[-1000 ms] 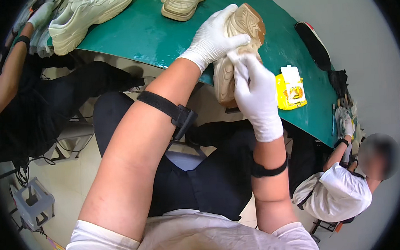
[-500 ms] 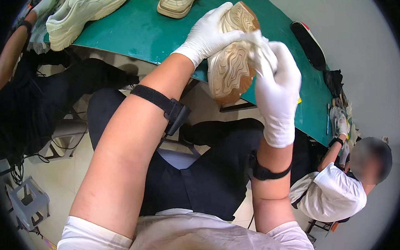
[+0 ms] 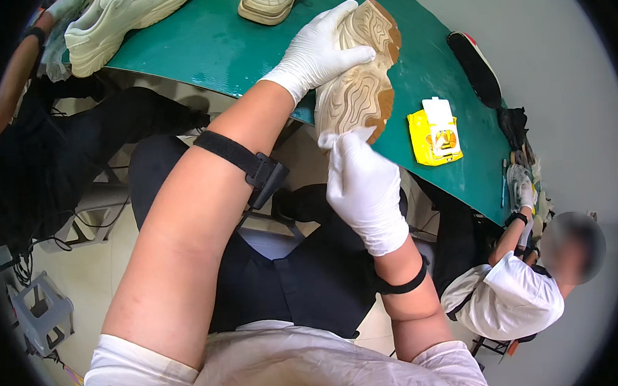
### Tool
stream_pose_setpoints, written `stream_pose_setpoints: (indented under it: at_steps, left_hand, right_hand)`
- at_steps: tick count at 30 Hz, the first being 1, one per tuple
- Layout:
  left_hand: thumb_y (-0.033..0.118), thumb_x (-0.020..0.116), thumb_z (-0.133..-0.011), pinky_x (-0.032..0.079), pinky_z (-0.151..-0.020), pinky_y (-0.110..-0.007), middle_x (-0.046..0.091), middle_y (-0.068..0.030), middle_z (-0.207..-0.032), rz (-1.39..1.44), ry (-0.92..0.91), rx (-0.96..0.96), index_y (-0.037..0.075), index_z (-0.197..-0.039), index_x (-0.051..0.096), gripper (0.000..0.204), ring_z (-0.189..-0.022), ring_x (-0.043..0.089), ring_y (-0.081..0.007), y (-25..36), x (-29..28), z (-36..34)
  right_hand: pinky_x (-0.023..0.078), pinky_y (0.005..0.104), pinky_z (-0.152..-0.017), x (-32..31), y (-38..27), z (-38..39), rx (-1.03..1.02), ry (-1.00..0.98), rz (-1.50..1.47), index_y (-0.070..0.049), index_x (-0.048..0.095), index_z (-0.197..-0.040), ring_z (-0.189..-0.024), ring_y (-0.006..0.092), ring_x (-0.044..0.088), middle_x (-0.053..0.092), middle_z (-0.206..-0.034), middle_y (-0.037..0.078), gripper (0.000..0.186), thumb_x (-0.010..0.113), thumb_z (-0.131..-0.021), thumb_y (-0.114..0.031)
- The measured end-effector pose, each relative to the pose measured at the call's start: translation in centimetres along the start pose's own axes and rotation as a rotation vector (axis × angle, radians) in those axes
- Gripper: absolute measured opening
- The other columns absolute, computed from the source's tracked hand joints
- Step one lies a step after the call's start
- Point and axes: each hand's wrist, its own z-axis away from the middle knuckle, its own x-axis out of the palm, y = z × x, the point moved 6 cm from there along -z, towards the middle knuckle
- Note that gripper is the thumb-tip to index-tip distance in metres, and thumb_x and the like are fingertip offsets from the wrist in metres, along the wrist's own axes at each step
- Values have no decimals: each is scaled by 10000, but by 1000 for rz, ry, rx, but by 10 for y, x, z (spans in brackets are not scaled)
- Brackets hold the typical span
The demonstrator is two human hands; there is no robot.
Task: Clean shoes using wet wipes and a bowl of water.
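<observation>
Shoe, head view: the beige shoe [image 3: 351,96] is held over the near edge of my green surface [image 3: 197,52], patterned sole facing me.
Long axis: slants from upper right to lower left; which end is the toe, I cannot tell.
My left hand [image 3: 318,51]: gripping its upper half, thumb over the sole.
My right hand [image 3: 366,186]: pinching a white cloth [image 3: 328,140] at the lower end.

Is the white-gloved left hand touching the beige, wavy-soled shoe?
Touching: the head view shows the left hand gripping the shoe, thumb lying across it.
</observation>
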Motion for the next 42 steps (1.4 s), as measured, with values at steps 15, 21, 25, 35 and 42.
stream_pose_setpoints:
  at_steps: [15,21,25,35,42]
  left_hand:
    - [356,864,-817,449,-1172,-365,600,-184,-1487,42,-6,-41,52,-1565,485,892,-1365,594,-265,-3,1,-1]
    - [394,862,-804,461,-1159,-386,603,-198,-1470,21,2,-15,65,-1543,507,884,-1348,602,-313,-2,3,-2]
    - [398,857,-805,472,-1152,-386,617,-189,-1457,-6,13,-16,79,-1548,508,881,-1332,617,-302,1,1,-3]
    - [406,861,-802,479,-1147,-390,626,-187,-1444,-13,9,4,86,-1548,511,884,-1316,629,-304,3,4,-3]
    - [411,867,-799,468,-1156,-388,625,-190,-1445,-22,8,29,75,-1553,503,902,-1321,625,-301,-2,2,-2]
  right_hand:
    - [517,341,-632,-31,80,-63,205,110,-118,-46,671,-1018,-660,225,668,721,-821,56,146,656,-1035,-191]
    - [557,375,-723,-24,63,-49,-39,370,-153,-18,743,-1139,-888,279,729,746,-1039,154,189,751,-957,-68]
    - [545,340,-715,-17,65,-53,127,226,-129,-27,769,-1084,-748,241,658,685,-883,129,144,760,-953,-84]
    - [581,387,-800,-22,59,-46,-5,155,-69,-14,736,-1075,-898,364,738,745,-984,187,138,705,-941,-15]
    - [580,399,-757,-9,42,-4,-41,106,-174,-33,709,-1030,-837,372,715,723,-930,171,129,738,-911,7]
